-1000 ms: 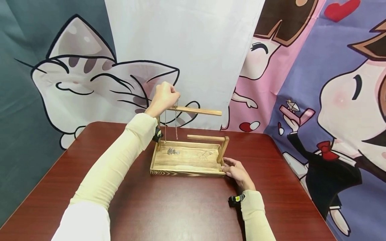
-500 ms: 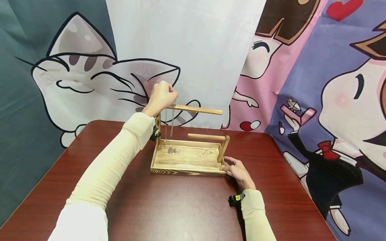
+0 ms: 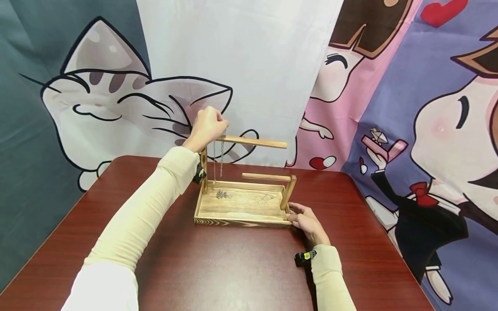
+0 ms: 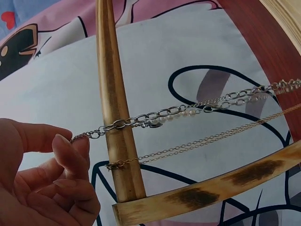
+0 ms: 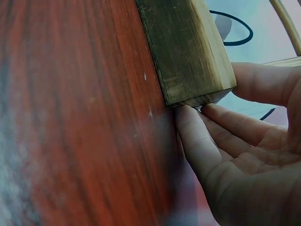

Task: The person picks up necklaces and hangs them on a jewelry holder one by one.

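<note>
My left hand (image 3: pixel 207 125) pinches the end of a silver chain necklace (image 4: pixel 146 116) between thumb and index finger. The chain, with small pearls along one strand, lies across the upper wooden bar (image 4: pixel 113 84) and hangs down on its other side. Nearer the post, a thin gold chain necklace (image 4: pixel 188 143) is looped over the same bar. Both hang above the tray of a wooden jewelry stand (image 3: pixel 241 223). At the tray's front right corner, my right hand (image 3: pixel 309 223) holds the wood with thumb and fingers around the corner.
In the tray lie a bunched silver piece of jewelry (image 3: pixel 221 195) on the left and a thin tangled chain (image 3: pixel 264 199) on the right. A shorter lower bar (image 3: pixel 266 177) juts leftward from the right post. The stand rests on a red-brown table (image 3: pixel 249 263) before a cartoon curtain.
My left hand has shifted a little left, bringing the silver necklace along the upper bar closer to the gold one. The right hand keeps its place at the tray corner.
</note>
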`<state>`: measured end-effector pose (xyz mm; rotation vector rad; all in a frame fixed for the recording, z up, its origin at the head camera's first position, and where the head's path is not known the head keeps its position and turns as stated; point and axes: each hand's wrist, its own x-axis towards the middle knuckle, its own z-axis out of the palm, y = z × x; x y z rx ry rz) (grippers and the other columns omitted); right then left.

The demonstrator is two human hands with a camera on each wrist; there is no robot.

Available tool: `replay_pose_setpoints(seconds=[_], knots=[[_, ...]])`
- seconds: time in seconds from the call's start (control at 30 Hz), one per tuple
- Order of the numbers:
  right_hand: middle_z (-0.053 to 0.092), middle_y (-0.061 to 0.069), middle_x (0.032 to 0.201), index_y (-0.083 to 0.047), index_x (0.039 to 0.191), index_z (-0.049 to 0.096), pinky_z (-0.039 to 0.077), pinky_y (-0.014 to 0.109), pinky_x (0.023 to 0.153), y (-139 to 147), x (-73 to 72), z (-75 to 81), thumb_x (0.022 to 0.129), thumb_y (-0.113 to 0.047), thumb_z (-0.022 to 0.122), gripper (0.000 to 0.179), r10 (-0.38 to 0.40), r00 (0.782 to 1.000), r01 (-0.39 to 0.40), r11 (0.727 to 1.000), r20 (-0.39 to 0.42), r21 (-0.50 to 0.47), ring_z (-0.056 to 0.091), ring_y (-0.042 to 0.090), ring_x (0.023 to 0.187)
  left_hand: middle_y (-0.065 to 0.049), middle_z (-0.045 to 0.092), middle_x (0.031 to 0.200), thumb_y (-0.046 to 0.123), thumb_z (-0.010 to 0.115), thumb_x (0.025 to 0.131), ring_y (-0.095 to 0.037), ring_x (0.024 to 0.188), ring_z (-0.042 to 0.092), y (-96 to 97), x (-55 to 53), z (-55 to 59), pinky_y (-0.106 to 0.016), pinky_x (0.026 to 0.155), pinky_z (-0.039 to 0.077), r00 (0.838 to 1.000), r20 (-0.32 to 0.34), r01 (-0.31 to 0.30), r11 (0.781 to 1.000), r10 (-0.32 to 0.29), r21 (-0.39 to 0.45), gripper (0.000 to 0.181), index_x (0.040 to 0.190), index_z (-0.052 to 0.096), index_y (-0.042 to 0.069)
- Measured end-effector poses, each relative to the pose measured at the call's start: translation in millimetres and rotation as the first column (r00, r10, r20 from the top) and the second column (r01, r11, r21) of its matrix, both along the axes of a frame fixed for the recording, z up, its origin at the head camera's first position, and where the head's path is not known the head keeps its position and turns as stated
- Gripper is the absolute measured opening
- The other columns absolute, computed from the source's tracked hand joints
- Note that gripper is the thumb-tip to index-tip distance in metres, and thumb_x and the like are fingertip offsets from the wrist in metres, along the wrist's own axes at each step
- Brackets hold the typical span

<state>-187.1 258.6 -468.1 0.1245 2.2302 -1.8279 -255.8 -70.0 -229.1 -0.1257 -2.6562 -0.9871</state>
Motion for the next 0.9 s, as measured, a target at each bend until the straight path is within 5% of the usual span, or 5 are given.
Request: replay_pose_setpoints(seconds=[0.37,0.9], knots=[[0.043,0.022,0.135,-0.002,0.136,0.038,0.045,0.027,0.078,-2,6.4,6.3,0.085,-0.003,0.057,0.055,0.014,1.000,-0.014,1.000,0.004,-0.022,0.050,0.025,0.114,-0.001,0.050,0.052,0.018,0.051,0.080,-0.017,0.050,0.042,-0.6,-0.2,-8.8,-0.026,0.042,0.030,1.000,0.002,0.007,0.998,-0.007,-0.066,0.027,0.054,0.048,0.013],[0.043,0.021,0.136,-0.003,0.136,0.039,0.044,0.025,0.078,0,3.9,4.9,0.084,-0.003,0.059,0.055,0.002,1.000,-0.002,1.000,0.021,-0.023,0.047,0.024,0.117,-0.001,0.048,0.051,0.018,0.048,0.078,-0.018,0.052,0.046,-0.9,1.7,-11.4,-0.032,0.047,0.037,1.000,-0.019,0.007,0.992,-0.010,-0.130,0.025,0.054,0.043,0.014]])
